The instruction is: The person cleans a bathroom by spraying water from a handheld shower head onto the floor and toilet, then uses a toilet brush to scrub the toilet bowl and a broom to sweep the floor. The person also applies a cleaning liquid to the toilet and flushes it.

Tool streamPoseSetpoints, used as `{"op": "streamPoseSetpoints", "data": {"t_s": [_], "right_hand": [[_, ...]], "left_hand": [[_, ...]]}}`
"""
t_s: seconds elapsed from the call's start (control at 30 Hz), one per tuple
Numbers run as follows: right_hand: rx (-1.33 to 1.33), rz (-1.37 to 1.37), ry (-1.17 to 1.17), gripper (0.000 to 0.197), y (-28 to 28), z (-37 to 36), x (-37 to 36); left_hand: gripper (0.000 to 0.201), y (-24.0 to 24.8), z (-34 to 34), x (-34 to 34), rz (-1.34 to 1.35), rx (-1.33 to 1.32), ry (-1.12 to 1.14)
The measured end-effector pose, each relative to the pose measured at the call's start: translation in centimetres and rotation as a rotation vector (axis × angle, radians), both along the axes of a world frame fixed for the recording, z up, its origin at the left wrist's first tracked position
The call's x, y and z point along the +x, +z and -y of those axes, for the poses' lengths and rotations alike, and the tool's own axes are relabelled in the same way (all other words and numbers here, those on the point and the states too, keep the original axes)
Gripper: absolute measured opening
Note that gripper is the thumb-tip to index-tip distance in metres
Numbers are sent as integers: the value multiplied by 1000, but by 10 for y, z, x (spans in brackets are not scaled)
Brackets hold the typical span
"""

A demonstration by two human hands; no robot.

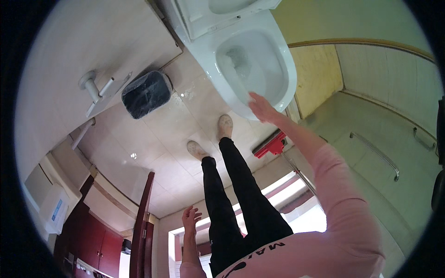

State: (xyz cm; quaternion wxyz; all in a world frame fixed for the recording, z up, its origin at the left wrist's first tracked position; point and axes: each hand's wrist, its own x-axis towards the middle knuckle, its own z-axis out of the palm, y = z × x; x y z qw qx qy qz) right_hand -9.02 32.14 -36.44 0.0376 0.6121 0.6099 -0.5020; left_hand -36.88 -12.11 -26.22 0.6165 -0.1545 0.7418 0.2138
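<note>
My right hand (262, 107) is over the front rim of the white toilet (288, 69), fingers closed. From it a pale toilet brush (240, 82) slants down into the bowl. The brush is faint against the white china, and its far end blurs into the grey patch of water at the back of the bowl. The toilet's lid and seat (199, 23) are raised. My left hand (191, 217) hangs low beside my left leg, fingers loosely apart, with nothing in it.
A black-lined trash bin (147, 95) stands left of the toilet by the wall. A red-headed floor squeegee (273, 144) with a metal pole is right of my feet. A red-brown door (143, 222) is at lower left. Metal grab handles (375, 155) are at right.
</note>
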Motion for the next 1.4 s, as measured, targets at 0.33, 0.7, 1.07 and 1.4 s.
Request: {"op": "streamPoseSetpoints", "data": {"t_s": [0.33,0.7,1.07,1.4], "right_hand": [[-8,465,498,33,-1,-51,70],[99,415,76,24,-126,-69,-9],[185,309,260,34,-85,-21,48],[300,154,492,36,40,-21,42]], "left_hand": [[39,-13,-13,6,7,-27,15],[41,-10,-9,23,-23,-111,61],[37,6,-19,21,-51,-19,89],[40,8,-45,26,7,64,101]]}}
